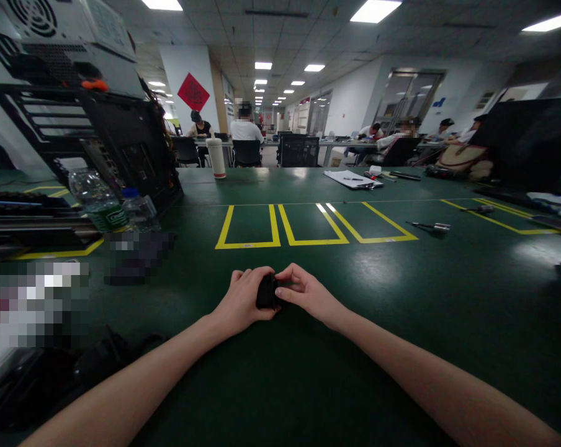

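Close to the middle of the green table (383,292), my left hand (246,295) is wrapped round a small black block-shaped object (266,293). Its exact kind is too dark to make out. From the other side my right hand (306,292) reaches it, thumb and fingertips bent together at its right edge. Whether those fingertips also pinch some small part of it cannot be seen. Just beyond both hands, yellow tape outlines (313,242) mark the tabletop.
At the left stand a computer case (136,149), a plastic bottle (97,198) and a smaller blue-capped bottle (136,211). A white cup (216,158) and a clipboard (352,179) are farther back. A screwdriver-like tool (432,228) lies to the right. Several people sit beyond the table.
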`<state>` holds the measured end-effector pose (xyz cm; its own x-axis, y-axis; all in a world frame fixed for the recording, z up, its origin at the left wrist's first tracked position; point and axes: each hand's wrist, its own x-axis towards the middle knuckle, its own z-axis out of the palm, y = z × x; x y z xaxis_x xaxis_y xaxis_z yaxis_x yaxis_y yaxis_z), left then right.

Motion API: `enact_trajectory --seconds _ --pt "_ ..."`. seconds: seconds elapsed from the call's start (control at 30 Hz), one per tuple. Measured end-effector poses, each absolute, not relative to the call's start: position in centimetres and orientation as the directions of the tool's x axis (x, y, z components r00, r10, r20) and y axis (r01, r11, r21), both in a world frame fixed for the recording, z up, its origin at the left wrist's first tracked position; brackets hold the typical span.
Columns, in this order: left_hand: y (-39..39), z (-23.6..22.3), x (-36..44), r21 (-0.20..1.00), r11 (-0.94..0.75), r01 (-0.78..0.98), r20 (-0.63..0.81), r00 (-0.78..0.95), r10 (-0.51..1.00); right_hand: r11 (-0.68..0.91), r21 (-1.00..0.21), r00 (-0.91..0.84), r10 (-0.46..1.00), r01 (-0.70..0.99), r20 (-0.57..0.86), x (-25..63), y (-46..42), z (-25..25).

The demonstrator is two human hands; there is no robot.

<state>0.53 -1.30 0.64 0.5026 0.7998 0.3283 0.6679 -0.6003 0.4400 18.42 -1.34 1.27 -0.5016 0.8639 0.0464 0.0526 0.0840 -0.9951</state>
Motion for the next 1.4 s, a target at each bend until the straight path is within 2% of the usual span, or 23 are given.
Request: enact_trajectory --seconds 0.2,0.33,0.63,0.9,1.1,1.4 --pt "-1.3 0.6 0.4 0.445 -0.6 0.664 0.324 0.505 0.8 0.03 -0.996 -0.547 0.837 0.088 -0.023 18.6 -1.3 1.2" --pt "-1.4 0.7 0.4 0.443 -0.604 0.663 0.319 0.513 0.797 0.032 -0.999 -0.617 0.787 0.03 0.006 18.9 -1.4 1.7" --pt "-1.4 0.9 0.4 0.452 -0.604 0.656 0.318 0.514 0.797 0.07 -0.993 -0.509 0.861 0.092 0.013 18.4 -1.4 1.3" --pt "-1.8 1.7 0.3 0.458 -0.604 0.652 0.279 0.54 0.794 0.007 -0.998 -0.605 0.795 0.058 -0.029 18.8 -1.5 2.0" --pt "-1.4 0.9 0.5 0.435 -0.611 0.662 0.333 0.512 0.792 0.071 -0.993 -0.513 0.858 0.093 0.013 18.4 -1.3 1.4" --pt "-1.5 1.2 0.4 0.458 -0.593 0.663 0.292 0.518 0.804 -0.052 -0.996 -0.398 0.914 0.074 -0.078 18.5 -1.3 1.2"
